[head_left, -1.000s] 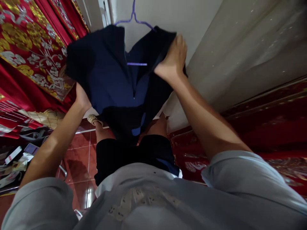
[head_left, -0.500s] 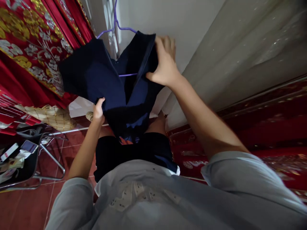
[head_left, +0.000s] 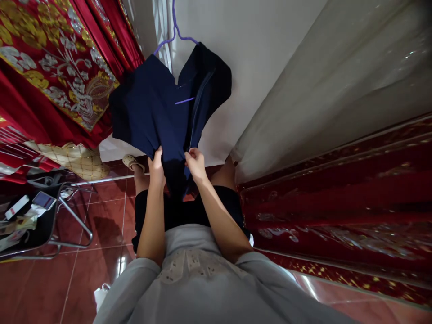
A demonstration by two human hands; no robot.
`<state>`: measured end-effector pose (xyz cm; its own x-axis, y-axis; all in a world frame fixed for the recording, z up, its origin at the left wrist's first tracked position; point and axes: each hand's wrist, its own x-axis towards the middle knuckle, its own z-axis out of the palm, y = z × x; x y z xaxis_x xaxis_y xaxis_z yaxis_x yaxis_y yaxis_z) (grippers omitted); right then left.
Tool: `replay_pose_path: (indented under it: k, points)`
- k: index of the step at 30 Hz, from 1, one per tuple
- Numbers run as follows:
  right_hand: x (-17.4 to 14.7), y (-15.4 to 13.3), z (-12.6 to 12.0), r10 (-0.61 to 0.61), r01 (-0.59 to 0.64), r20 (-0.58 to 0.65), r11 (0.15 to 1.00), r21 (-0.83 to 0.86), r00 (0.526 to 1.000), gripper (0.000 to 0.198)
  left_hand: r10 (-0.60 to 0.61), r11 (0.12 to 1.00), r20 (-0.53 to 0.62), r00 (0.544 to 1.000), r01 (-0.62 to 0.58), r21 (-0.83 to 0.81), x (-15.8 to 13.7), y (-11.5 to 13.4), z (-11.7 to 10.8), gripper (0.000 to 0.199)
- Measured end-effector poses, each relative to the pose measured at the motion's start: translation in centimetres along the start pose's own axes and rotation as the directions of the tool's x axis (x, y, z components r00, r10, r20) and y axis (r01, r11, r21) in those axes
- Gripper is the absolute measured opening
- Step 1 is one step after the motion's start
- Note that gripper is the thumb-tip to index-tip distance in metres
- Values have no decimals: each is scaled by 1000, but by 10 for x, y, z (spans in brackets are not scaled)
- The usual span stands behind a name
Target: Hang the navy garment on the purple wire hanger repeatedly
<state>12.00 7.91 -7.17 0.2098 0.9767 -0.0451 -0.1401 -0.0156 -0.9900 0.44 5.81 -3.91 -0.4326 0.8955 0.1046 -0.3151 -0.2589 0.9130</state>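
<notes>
A dark navy short-sleeved garment hangs in front of me on a purple hanger, whose lower bar shows through the opening. The opening runs down from the neck, and along its right edge is what looks like a zipper. My left hand grips the cloth at the left side, thumb on top. My right hand is closed in a pinch at the lower end of the opening; whether a zipper pull is between the fingers is hidden. Below my hands, the garment's lower part hangs between my knees.
Red embroidered cloth hangs at the left. A black chair holds a phone and small items. Sheer whitish fabric and red decorated cloth line the right. Red tiles cover the floor.
My right hand has left the garment's right shoulder and come down to pinch the lower end of the opening. My left hand keeps its hold, now a little farther right. The right shoulder has dropped flatter.
</notes>
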Motion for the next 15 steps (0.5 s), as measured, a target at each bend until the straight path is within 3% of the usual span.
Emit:
replay_pose_path:
  k: [3,5,7,9,11,13,15]
  points:
    - [-3,-9,-21,68,-64,64,996,-65,996,22,244,954,-100,965,-219,206,-2,-1,-8,46]
    - [-4,-16,-28,16,-11,69,997,-71,997,26,484,825,-131,865,-401,398,-6,-5,-11,61]
    - [-9,-23,-29,-71,74,70,997,-36,995,26,643,662,-35,765,-532,528,-14,-11,-11,63]
    - [-17,-30,-25,-117,119,100,993,-9,988,29,635,592,195,747,-633,499,-23,-18,-7,44]
    - [-26,-37,-20,-125,125,134,992,8,983,38,531,630,416,739,-672,390,-31,-24,-2,29]
    - [-33,-43,-17,-146,144,145,989,23,979,45,474,669,492,730,-662,338,-38,-29,4,29]
    - [-38,-47,-18,-189,184,182,982,46,965,45,484,671,472,737,-659,340,-41,-30,8,27]
